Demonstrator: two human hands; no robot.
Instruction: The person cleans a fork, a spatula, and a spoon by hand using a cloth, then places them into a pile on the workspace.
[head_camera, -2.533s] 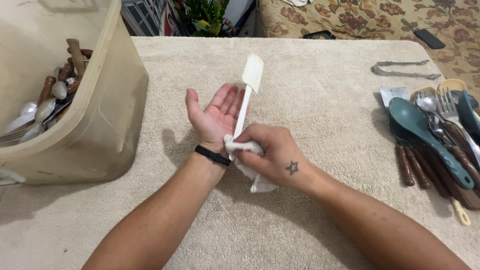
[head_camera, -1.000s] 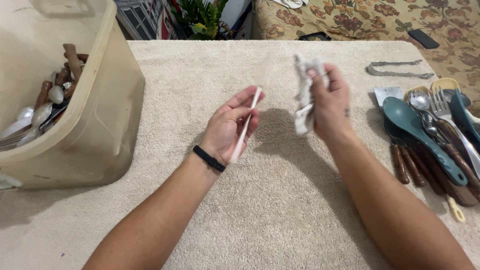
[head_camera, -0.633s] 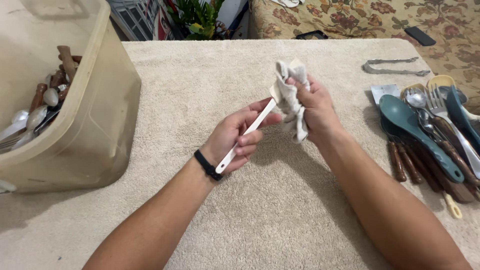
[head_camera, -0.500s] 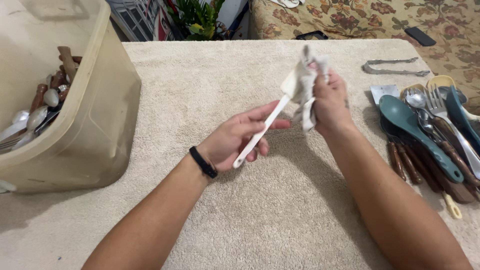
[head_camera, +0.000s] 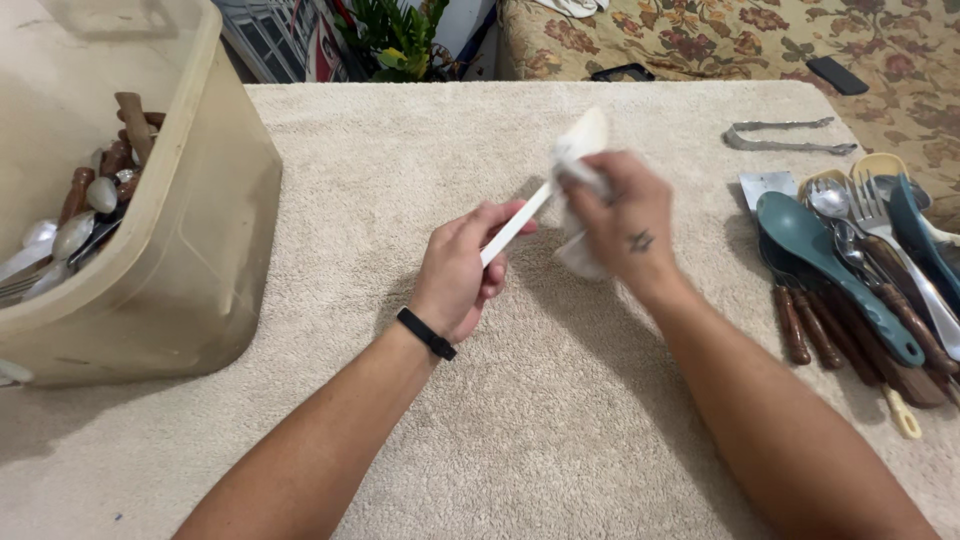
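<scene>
- the left hand (head_camera: 462, 268) is closed in a grip on the handle of a white spatula (head_camera: 516, 224), held above the towel-covered surface (head_camera: 420, 150), well to the right of the beige plastic bin (head_camera: 205, 240).
- the right hand (head_camera: 620, 215) is closed around a white cloth (head_camera: 580, 150) that wraps the spatula's blade end; it looks blurred, so the exact hold on the blade is hard to read.
- likely risk: the left grip sits low on a thin handle, so a hard pull by the cloth could twist or slide the spatula out.
- if it drops, it lands on the soft surface, between the bin and the pile of utensils (head_camera: 860, 270) far right of the bin.
- a wide swing of the right elbow might knock that pile or the metal tongs (head_camera: 785, 137) beyond it.
</scene>
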